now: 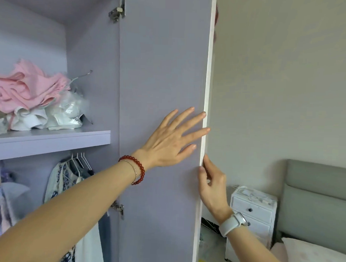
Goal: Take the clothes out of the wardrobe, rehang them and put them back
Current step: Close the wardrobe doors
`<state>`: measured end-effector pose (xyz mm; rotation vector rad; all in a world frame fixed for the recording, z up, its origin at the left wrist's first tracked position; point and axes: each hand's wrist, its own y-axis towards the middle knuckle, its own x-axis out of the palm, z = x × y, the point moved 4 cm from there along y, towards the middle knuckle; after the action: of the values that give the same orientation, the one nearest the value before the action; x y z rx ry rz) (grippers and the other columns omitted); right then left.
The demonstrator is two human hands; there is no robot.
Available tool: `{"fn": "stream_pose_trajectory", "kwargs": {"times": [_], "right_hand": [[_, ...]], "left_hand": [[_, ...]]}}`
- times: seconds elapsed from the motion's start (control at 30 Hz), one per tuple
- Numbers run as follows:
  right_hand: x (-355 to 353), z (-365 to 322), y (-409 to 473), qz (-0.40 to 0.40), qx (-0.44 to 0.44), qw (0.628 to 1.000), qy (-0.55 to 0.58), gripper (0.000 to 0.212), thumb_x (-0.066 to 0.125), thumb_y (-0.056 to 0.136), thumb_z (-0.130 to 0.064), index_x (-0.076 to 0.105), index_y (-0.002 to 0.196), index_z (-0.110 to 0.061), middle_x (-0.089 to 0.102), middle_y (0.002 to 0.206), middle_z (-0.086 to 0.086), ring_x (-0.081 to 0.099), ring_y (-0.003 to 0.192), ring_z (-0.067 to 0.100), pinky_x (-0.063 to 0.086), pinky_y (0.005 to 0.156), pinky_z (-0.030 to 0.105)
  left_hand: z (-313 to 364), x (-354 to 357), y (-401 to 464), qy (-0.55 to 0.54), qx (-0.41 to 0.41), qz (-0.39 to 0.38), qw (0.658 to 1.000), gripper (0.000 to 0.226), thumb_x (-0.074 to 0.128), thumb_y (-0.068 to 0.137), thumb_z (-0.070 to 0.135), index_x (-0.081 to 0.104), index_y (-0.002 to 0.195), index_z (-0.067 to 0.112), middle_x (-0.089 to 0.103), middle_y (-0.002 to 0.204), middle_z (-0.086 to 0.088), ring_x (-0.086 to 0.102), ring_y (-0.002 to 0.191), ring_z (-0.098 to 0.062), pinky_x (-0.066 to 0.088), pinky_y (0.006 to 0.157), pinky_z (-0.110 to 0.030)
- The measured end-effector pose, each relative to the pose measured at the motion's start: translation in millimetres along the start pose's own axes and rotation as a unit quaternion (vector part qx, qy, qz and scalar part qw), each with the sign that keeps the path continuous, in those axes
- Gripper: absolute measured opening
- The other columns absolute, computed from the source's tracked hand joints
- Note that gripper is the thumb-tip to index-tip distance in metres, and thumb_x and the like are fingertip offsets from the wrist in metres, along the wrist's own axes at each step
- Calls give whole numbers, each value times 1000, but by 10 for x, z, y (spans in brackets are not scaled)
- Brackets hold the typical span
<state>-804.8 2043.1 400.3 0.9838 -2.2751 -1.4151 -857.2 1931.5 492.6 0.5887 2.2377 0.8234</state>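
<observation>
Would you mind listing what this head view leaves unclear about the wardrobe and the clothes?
- Wardrobe door: its outer face is turned away; only the inner side shows.
- Hanging clothes: the left forearm and the frame's bottom edge cut them off, and the rail is hidden under the shelf.
- Pink pile: crumpled, and the left edge cuts it off.
- Right hand: its fingertips behind the door edge are unseen.

A plain pale wall [277, 85] fills the view from 12 to 3 o'clock. At 4 o'clock a white bedside cabinet [252, 214] stands beside a bed [318, 257] with a grey padded headboard [316, 202].

A home bedroom: open wardrobe [162, 71], bed [317, 253], white nightstand [251, 218]
</observation>
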Motion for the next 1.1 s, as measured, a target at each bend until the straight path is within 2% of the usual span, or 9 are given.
{"fn": "stream_pose_trajectory", "kwargs": {"times": [0.07,0.13,0.2,0.3,0.53,0.63,0.8,0.9,1.1], "right_hand": [[156,-115,-126,6,-18,999,49,27,35,89,-19,58,102,-25,56,73,-13,48,65,5,36,61,7],[369,-229,-234,-15,-28,995,94,37,34,92,-23,59,116,-9,62,95,-10,56,86,1,41,75,12],[602,-375,-315,-46,-54,990,119,50,31,94,-33,56,119,3,63,109,-1,57,100,5,44,82,23],[963,-614,-389,-82,-119,981,130,54,24,98,-39,47,129,-2,53,130,11,50,121,19,40,100,31],[2000,-1071,-553,-166,-181,962,118,52,27,95,-42,25,139,-15,31,141,14,29,133,23,21,111,19],[2447,-1282,-638,-188,-183,961,93,55,37,93,-38,21,141,-16,25,144,19,20,135,27,19,113,31],[3008,-1423,-699,-264,-194,945,11,69,45,91,-42,3,142,-23,0,153,16,-8,140,27,5,115,45],[3256,-1394,-667,-311,-222,922,-65,78,45,90,-47,-13,138,-29,-23,147,6,-25,136,23,-1,114,45],[3538,-1380,-562,-380,-216,887,-152,75,43,93,-34,-12,144,-28,-25,151,8,-20,140,27,7,115,48]], "left_hand": [[-65,-157,-123,-4,15,23,1000,46,39,93,29,41,138,24,28,149,-7,21,139,-32,19,111,-53],[-160,-328,-321,11,24,48,999,44,37,93,30,38,136,24,26,149,-5,20,139,-31,17,112,-51],[-267,-516,-554,25,26,69,997,41,35,93,31,38,133,23,28,149,-6,21,138,-32,17,112,-49],[-449,-817,-900,51,5,78,996,39,35,92,33,38,129,21,28,142,-10,24,134,-34,21,110,-49],[-881,-1535,-1840,143,-92,42,985,39,38,92,35,38,126,16,32,142,-14,26,134,-34,26,106,-47],[-1043,-1763,-2191,200,-153,-12,968,43,45,89,36,40,125,13,34,144,-12,25,135,-33,25,104,-43],[-1314,-1908,-2557,317,-265,-141,900,55,49,87,43,45,132,11,33,149,-6,24,138,-35,28,106,-51],[-1479,-1849,-2687,359,-323,-212,849,66,47,90,43,26,145,13,19,154,-3,13,142,-34,21,109,-53],[-1764,-1740,-2840,398,-393,-331,760,74,34,94,48,-9,147,18,-15,156,2,-17,141,-29,2,112,-53]]}}
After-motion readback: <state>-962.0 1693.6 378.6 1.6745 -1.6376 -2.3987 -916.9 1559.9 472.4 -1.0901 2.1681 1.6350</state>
